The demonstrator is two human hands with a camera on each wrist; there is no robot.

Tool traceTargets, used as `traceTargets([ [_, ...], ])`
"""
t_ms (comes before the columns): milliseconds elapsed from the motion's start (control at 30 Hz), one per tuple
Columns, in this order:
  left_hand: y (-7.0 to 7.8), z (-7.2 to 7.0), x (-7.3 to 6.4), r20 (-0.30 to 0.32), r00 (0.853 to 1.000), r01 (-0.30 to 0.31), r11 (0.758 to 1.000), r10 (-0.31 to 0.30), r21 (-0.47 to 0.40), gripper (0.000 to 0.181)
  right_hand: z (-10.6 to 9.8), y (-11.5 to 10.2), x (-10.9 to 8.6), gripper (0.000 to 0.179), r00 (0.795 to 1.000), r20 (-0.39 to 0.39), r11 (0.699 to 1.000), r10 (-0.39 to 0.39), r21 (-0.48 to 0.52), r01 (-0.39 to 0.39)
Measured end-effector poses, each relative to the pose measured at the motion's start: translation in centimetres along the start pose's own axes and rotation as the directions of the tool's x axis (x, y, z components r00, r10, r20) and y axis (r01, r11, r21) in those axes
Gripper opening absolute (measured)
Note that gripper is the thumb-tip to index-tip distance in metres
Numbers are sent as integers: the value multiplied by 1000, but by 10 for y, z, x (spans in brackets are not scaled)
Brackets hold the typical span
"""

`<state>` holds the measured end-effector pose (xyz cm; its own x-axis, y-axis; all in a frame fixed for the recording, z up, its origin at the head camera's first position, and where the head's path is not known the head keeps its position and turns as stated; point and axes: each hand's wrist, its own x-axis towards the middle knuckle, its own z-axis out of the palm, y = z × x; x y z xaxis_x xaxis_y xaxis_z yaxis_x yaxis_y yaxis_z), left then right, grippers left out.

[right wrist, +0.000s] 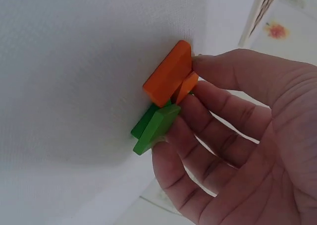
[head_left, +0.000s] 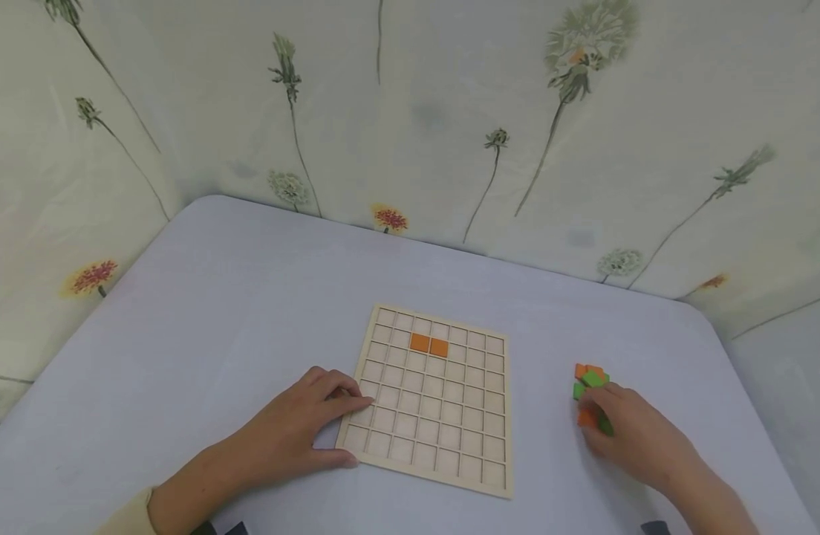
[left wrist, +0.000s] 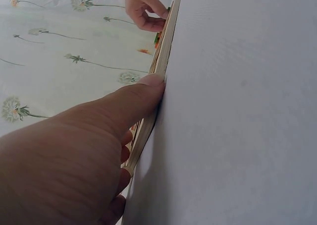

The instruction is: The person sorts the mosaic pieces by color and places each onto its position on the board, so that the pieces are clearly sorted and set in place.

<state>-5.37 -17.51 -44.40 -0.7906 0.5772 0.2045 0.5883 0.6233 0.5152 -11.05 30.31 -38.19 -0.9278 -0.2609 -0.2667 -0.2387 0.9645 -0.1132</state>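
A light wooden grid board point(head_left: 431, 405) lies on the table, with two orange square tiles point(head_left: 429, 345) side by side in its second row from the far edge. My left hand point(head_left: 303, 420) rests at the board's near left corner, thumb on the near edge and fingers over the left edge, relaxed. Off to the right, my right hand point(head_left: 640, 438) is at a small pile of orange and green tiles. In the right wrist view its thumb and fingers pinch an orange tile point(right wrist: 171, 76). A green tile point(right wrist: 156, 130) lies against the other fingertips.
Loose green tiles point(head_left: 593, 379) and orange ones lie just beyond the right hand. The white tabletop point(head_left: 249, 297) surrounds the board. A curtain point(head_left: 423, 119) with printed flowers hangs behind the table's far edge. Small dark objects point(head_left: 236, 529) show at the bottom edge.
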Motion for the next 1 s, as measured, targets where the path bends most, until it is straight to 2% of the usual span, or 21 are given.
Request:
traceTargets([
  [167,0,-1,1,3,1000,4,1000,-4,3,70,0,2,3,23,1000,16,999,24,28,-25],
  [433,0,-1,0,-5,1000,-1,1000,1,2,69,-4,3,7,30,992,69,993,104,53,-108],
  [1000,1,-2,1,-7,1000,-10,1000,10,1,70,-5,3,4,24,990,72,991,121,49,-125],
])
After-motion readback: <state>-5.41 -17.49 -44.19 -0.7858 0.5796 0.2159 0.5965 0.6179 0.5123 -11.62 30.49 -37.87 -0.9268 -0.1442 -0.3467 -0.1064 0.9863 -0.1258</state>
